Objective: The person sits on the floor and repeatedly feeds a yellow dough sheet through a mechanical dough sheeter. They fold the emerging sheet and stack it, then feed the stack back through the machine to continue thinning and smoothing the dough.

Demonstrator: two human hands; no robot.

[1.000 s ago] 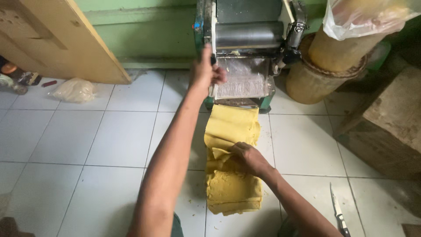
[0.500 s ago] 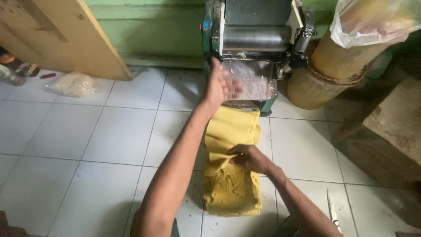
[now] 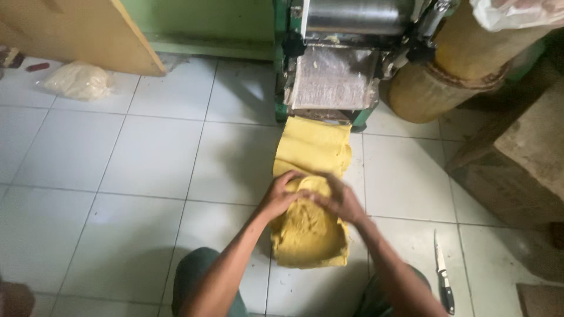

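Both hands, left hand [image 3: 283, 196], right hand [image 3: 341, 199], on folded, crumbly yellow dough sheet [image 3: 310, 176]

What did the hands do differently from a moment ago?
The left hand came down off the metal roller machine and joined the right hand on the yellow sheet of dough on the white tiled floor. Both hands now press on the dough's folded part. The right hand stayed on the dough all along. The black-handled knife, the machine and the plastic bag stayed where they were.
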